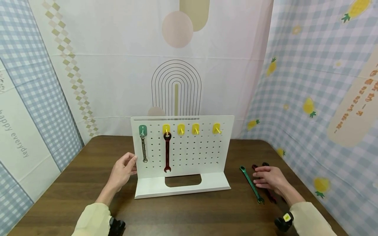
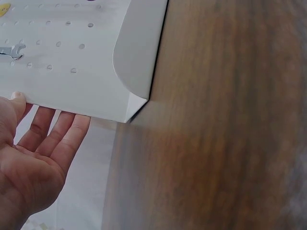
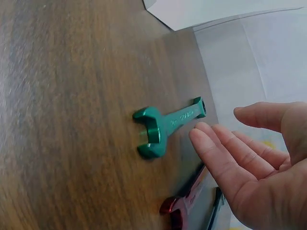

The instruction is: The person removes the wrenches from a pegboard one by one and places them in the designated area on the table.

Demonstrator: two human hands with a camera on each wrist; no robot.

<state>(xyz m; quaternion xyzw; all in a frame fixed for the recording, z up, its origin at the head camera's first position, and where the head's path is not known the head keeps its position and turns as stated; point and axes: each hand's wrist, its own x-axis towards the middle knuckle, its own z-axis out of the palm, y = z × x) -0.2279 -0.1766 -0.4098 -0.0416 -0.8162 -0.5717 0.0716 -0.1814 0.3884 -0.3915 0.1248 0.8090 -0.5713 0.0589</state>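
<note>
Head: L hand (image 1: 122, 171) pinches pegboard (image 1: 192, 150) edge; green combo wrench (image 1: 251, 184) lies on table (image 1: 183, 216) just L of R hand (image 1: 271, 178) (the nearer one), long axis slanting fore-aft. L wrist: thumb in front, fingers behind. R wrist: thumb apart, nothing grasped.

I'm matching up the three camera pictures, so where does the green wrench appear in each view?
Head: the green wrench lies right of center, just left of the right hand.
Left wrist: not in it.
Right wrist: near the middle, open end leftward.
Shared landmark: the white pegboard, partly seen in both wrist views.
</note>
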